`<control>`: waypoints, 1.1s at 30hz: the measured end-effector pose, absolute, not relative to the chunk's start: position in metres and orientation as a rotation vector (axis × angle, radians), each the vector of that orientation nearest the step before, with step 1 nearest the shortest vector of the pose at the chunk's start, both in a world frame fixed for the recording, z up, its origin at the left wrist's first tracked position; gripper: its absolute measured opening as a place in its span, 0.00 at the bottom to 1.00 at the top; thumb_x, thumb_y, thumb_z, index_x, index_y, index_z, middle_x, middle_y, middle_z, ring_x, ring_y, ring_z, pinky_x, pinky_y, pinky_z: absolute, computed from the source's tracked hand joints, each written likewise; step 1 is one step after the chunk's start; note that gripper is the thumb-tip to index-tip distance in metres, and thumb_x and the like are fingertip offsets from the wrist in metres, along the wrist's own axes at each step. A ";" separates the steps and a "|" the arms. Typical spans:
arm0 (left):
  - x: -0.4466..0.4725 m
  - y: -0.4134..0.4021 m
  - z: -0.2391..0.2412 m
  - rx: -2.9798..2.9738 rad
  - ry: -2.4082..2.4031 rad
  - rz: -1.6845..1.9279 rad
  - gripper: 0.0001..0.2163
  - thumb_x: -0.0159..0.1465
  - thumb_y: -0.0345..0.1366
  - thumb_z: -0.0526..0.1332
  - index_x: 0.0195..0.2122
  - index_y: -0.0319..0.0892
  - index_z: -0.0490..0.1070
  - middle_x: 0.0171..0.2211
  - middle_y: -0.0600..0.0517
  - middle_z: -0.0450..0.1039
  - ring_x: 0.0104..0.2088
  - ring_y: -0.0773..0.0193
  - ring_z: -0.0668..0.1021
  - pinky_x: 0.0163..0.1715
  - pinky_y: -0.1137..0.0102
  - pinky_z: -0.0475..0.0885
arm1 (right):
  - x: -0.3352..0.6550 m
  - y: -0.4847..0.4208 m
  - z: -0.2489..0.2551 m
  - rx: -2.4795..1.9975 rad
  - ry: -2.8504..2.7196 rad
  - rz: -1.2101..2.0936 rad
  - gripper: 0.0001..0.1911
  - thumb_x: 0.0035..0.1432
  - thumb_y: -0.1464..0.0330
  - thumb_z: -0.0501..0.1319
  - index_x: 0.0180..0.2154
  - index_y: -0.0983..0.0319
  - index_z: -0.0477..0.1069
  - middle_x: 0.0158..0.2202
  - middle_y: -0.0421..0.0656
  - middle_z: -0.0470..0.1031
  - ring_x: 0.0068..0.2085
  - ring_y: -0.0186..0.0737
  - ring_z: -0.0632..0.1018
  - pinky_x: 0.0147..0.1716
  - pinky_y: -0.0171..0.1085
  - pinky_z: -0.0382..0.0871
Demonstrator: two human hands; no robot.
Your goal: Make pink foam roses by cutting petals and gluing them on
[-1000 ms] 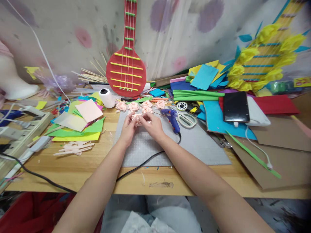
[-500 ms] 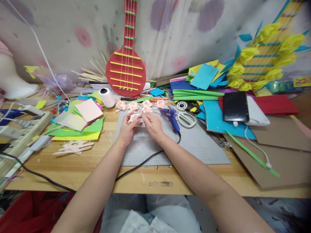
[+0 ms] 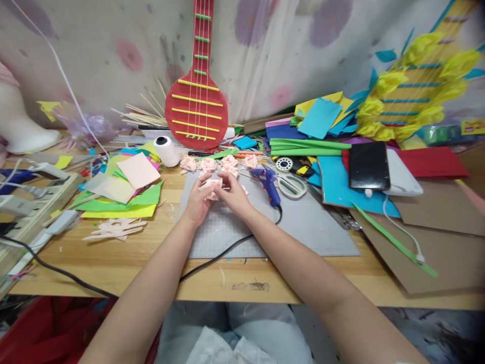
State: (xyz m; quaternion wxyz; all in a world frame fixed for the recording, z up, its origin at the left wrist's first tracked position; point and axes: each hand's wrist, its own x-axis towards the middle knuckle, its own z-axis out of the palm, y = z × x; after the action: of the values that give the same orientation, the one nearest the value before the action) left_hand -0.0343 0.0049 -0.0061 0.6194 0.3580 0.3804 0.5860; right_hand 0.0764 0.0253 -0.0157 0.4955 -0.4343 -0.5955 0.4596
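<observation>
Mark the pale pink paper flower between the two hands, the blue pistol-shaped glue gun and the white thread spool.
Pale pink paper flower (image 3: 214,188): head view, its ruffled middle.
Blue pistol-shaped glue gun (image 3: 270,188): head view, upper part of the handle.
White thread spool (image 3: 167,152): head view, side of its body.

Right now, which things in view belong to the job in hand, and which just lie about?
Likely belonging: pink flower in left hand, right hand against it; other pink flowers; glue gun on cutting mat.
Probably lying about: black tablet; white spool; cardboard.

No text can be read — the yellow label (image 3: 473,127) is blurred.
</observation>
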 end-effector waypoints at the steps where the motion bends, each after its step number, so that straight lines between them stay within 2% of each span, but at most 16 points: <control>1: -0.033 0.005 -0.005 0.810 0.890 1.349 0.22 0.48 0.33 0.62 0.45 0.42 0.62 0.34 0.51 0.73 0.34 0.64 0.76 0.34 0.69 0.68 | 0.076 0.025 -0.015 -1.058 -1.435 1.112 0.19 0.46 0.63 0.61 0.42 0.59 0.63 0.38 0.41 0.69 0.37 0.34 0.72 0.36 0.36 0.69; 6: -0.032 0.005 -0.001 0.766 0.866 1.347 0.18 0.50 0.34 0.62 0.43 0.42 0.64 0.32 0.52 0.73 0.31 0.66 0.75 0.31 0.71 0.68 | 0.077 0.025 -0.014 -1.032 -1.394 1.149 0.20 0.46 0.59 0.61 0.41 0.59 0.62 0.37 0.41 0.69 0.38 0.35 0.72 0.36 0.37 0.69; 12: -0.034 0.005 -0.003 0.784 0.835 1.354 0.20 0.50 0.35 0.64 0.44 0.41 0.63 0.33 0.52 0.73 0.31 0.66 0.76 0.31 0.71 0.68 | 0.077 0.025 -0.014 -1.023 -1.401 1.148 0.23 0.44 0.56 0.62 0.40 0.59 0.62 0.37 0.42 0.69 0.37 0.35 0.72 0.34 0.36 0.69; 19: -0.033 0.006 -0.006 0.812 0.868 1.380 0.22 0.49 0.35 0.64 0.45 0.42 0.62 0.31 0.52 0.73 0.32 0.65 0.76 0.32 0.71 0.68 | 0.078 0.025 -0.014 -1.026 -1.442 1.141 0.22 0.45 0.59 0.62 0.42 0.59 0.61 0.39 0.42 0.70 0.39 0.35 0.72 0.37 0.37 0.70; 24: -0.032 0.007 -0.002 0.739 0.895 1.423 0.19 0.48 0.31 0.63 0.43 0.41 0.63 0.31 0.52 0.73 0.30 0.67 0.76 0.30 0.72 0.68 | 0.080 0.024 -0.010 -1.033 -1.398 1.154 0.22 0.46 0.60 0.62 0.42 0.59 0.61 0.38 0.42 0.70 0.40 0.35 0.73 0.39 0.37 0.70; 30: -0.043 0.010 0.002 0.670 0.890 1.482 0.19 0.47 0.27 0.62 0.41 0.42 0.63 0.32 0.54 0.72 0.31 0.67 0.76 0.36 0.67 0.71 | 0.083 0.026 -0.005 -1.090 -1.344 1.107 0.16 0.50 0.64 0.58 0.42 0.59 0.61 0.40 0.43 0.70 0.43 0.36 0.73 0.40 0.39 0.70; 33: -0.052 0.012 0.003 0.750 0.893 1.499 0.19 0.47 0.28 0.63 0.41 0.43 0.64 0.31 0.55 0.71 0.28 0.71 0.74 0.31 0.72 0.70 | 0.092 0.024 0.016 -1.085 -1.461 1.043 0.13 0.50 0.66 0.58 0.39 0.61 0.63 0.38 0.43 0.70 0.40 0.36 0.73 0.39 0.39 0.70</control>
State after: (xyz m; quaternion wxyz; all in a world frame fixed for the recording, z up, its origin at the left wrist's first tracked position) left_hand -0.0525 0.0123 0.0031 0.5821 0.3210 0.3823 0.6419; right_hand 0.0925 0.0235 0.0161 0.4987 -0.4483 -0.6037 0.4312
